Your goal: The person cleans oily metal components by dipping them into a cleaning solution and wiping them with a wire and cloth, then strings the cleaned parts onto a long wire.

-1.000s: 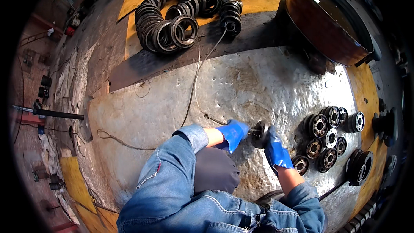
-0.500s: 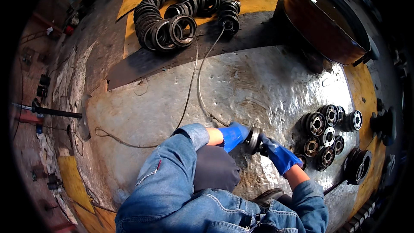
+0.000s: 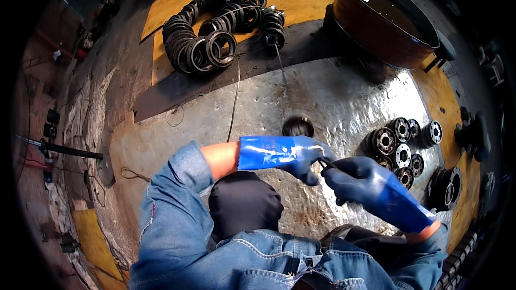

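Both my hands wear blue rubber gloves and meet in front of my knee. My left hand (image 3: 309, 157) comes in from the left with its fingers curled. Close beside it my right hand (image 3: 359, 180) pinches a short dark piece, apparently the end of a cable (image 3: 325, 162), which spans the small gap between the hands. Just beyond my left hand is a dark round flanged part (image 3: 298, 127), smeared by motion, over the metal sheet. A wire cable (image 3: 280, 62) runs toward it from a row of threaded parts (image 3: 273, 29).
A scuffed metal sheet (image 3: 199, 113) covers the floor. Several round flanged parts (image 3: 402, 156) stand at right, near a larger dark wheel-like part (image 3: 445, 189). Dark rings (image 3: 196, 56) lie strung together at the far left. A rusty drum (image 3: 371, 37) with liquid stands far right.
The flanged part has left my hands and moved away, toward the threaded row. My hands have risen and come together at the cable end. The view has shifted slightly.
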Tool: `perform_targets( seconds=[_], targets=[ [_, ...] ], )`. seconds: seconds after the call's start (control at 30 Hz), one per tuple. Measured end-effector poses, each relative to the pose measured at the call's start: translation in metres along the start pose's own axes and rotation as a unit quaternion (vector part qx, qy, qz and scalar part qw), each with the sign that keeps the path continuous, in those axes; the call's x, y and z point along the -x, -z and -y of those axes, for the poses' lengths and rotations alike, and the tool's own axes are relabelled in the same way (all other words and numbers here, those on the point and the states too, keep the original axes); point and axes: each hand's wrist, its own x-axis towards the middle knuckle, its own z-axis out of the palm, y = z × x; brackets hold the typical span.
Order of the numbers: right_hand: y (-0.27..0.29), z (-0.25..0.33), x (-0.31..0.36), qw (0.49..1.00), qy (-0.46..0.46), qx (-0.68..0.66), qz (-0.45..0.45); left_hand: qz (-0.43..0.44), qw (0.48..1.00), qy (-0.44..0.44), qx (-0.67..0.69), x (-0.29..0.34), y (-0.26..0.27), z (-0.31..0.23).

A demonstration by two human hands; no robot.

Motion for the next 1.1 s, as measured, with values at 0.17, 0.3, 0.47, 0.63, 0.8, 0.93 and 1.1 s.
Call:
perform_targets(
  seconds=[0.17,0.3,0.47,0.63,0.8,0.93,1.1],
  targets=[
    [0.008,-0.003,0.079,0.989,0.107,0.007,-0.099,-0.058,0.983,-0.004,-0.174,-0.012,0.037,-0.087],
    [0.024,-0.039,0.115,0.97,0.231,-0.001,-0.073,-0.015,0.943,-0.021,-0.332,-0.028,0.048,-0.143],
    [0.059,-0.06,0.1,0.971,0.232,-0.057,0.001,-0.098,0.973,-0.104,-0.18,-0.029,0.028,-0.12],
    [0.116,-0.104,0.04,0.947,0.25,-0.202,-0.006,-0.191,0.958,0.02,-0.214,-0.053,0.002,-0.088],
    [0.172,-0.237,-0.038,0.947,-0.038,-0.132,-0.29,-0.08,0.952,0.236,-0.175,-0.108,0.004,0.006],
    [0.128,-0.365,-0.077,0.888,-0.2,0.308,-0.277,0.017,0.936,0.336,-0.108,-0.087,-0.034,0.137],
    [0.049,-0.392,-0.131,0.787,-0.376,0.251,-0.42,0.091,0.913,0.375,-0.135,-0.035,-0.075,0.196]
  ],
)
